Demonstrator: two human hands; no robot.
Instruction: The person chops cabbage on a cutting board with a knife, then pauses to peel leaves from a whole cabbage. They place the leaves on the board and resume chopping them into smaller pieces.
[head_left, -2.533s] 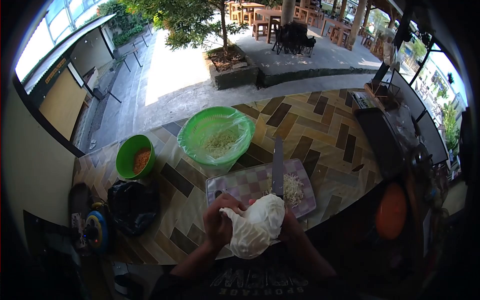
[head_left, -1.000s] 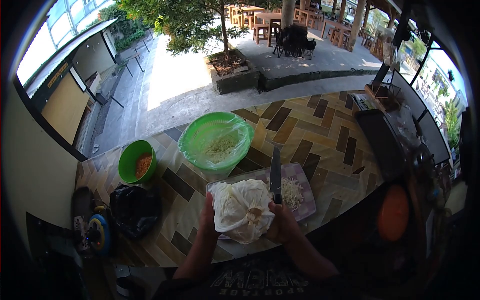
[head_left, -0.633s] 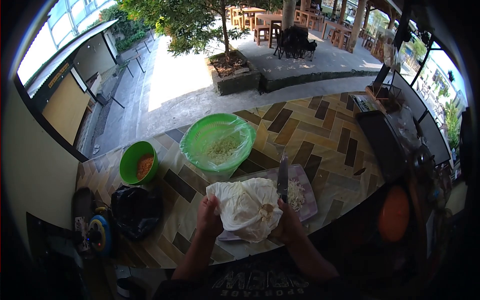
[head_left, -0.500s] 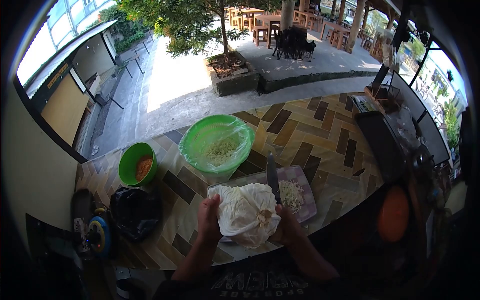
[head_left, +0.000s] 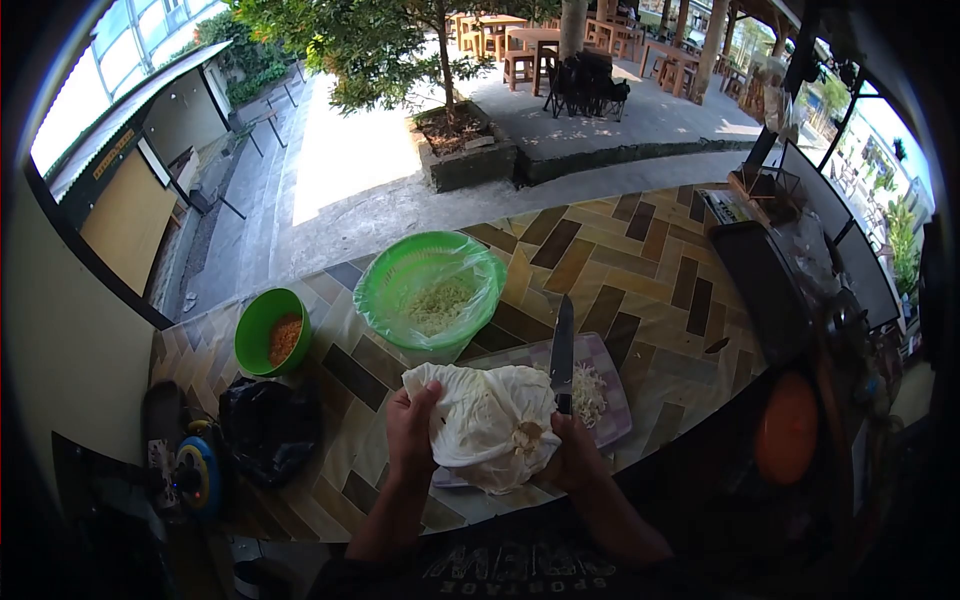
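Note:
A pale cabbage (head_left: 485, 425) is held up over the near edge of the checkered cutting board (head_left: 607, 365), its cut stem toward me. My left hand (head_left: 411, 435) is closed on the outer leaf at the cabbage's left side, thumb on top. My right hand (head_left: 580, 455) grips a knife (head_left: 562, 345), blade pointing up and away, and also rests against the cabbage's right side. Shredded cabbage (head_left: 590, 397) lies on the board behind the knife. Beyond the board stands a green basket (head_left: 375, 275) lined with a clear plastic bag, with more shreds inside.
A green bowl (head_left: 250, 335) with orange shredded food stands at the left. Near it lies a black plastic bag (head_left: 268, 430), beside a blue and yellow round object (head_left: 200, 475). A dark tray (head_left: 755, 285) occupies the table's right end. An orange rounded item (head_left: 787, 428) sits at lower right.
My left hand has shifted slightly left, drawing the outer leaf outward from the cabbage. The knife blade has swung to the right and now points more upright.

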